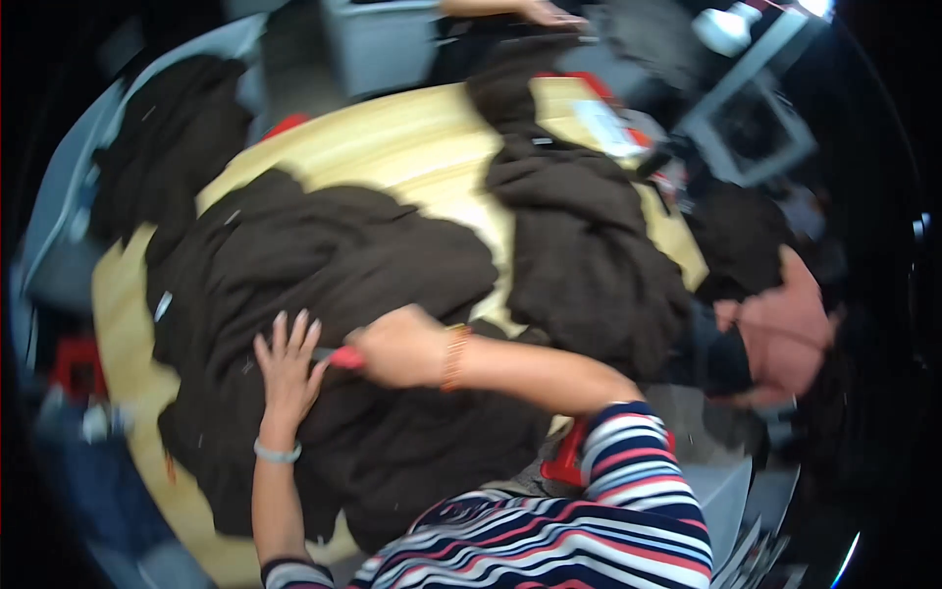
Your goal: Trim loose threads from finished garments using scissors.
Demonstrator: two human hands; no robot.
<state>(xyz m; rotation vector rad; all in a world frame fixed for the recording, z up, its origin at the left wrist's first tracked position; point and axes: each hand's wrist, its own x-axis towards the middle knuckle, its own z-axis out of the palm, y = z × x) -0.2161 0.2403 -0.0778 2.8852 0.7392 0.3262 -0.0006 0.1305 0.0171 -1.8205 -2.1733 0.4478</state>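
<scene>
- At the far left we see a heap of dark brown cloth (pixel 162 137) draped over the edge of the pale wooden table (pixel 392 147), beyond the main pile.
- Spread over the near part of the table lies a large dark brown garment (pixel 334 255), rumpled, covering most of the wood in front of us.
- Our left hand (pixel 287 368) lies flat on this garment, palm down, fingers spread and straight, gripping nothing; a pale band circles the wrist.
- Just right of it, touching or nearly touching the left fingers, our right hand (pixel 397 346) is closed in a fist around a small tool with a red handle (pixel 343 357); only a short red stub shows beside the fist, and blur keeps us from telling what kind of tool it is. A bracelet sits on that wrist, and the striped sleeve (pixel 628 461) follows behind.
- Farther right, a second pile of dark brown fabric (pixel 579 236) runs from the table's far edge down toward us.
- At the top, another person's hand (pixel 545 12) rests by a grey bin (pixel 378 44).
- At the right edge, a grey machine frame (pixel 751 128) stands beyond the table.
</scene>
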